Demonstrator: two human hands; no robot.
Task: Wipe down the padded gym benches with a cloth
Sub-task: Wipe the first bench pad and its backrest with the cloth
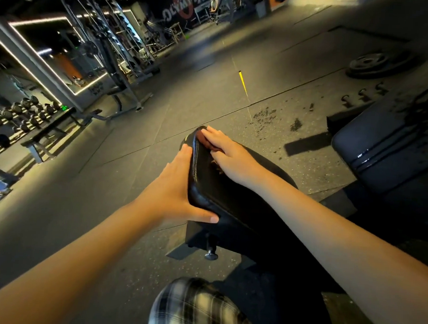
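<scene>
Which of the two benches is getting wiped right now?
The black padded bench in the middle: the right hand presses a cloth on its far end and the left hand touches its side. The other bench, at right, is untouched.

on my feed, left forearm (77,253) bare to the frame edge, right forearm (329,231) same, short plain thumbnail on the left hand (174,184), knee (199,308) in loose black-and-cream plaid fabric, biggish checks
</scene>
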